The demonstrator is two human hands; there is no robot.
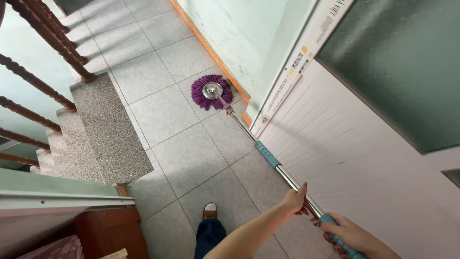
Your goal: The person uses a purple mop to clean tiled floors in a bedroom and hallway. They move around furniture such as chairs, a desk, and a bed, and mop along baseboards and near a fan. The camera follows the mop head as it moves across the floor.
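Observation:
A spin mop with a round purple head (pixel 211 91) rests on the grey tiled floor (pixel 163 115) close to the wall's orange skirting. Its silver pole (pixel 289 178), with a teal grip section midway, runs back toward me. My left hand (pixel 294 200) is wrapped around the silver part of the pole. Lower down, my right hand (pixel 346 234) grips the teal end of the pole. Both arms reach in from the bottom edge.
A pale door with a frosted green glass pane (pixel 397 67) fills the right side. Granite stairs (pixel 103 129) with a brown turned-wood railing (pixel 43 86) drop away at the left. My foot in a sandal (pixel 209 211) stands on the tiles. A wooden cabinet (pixel 110 232) sits at the lower left.

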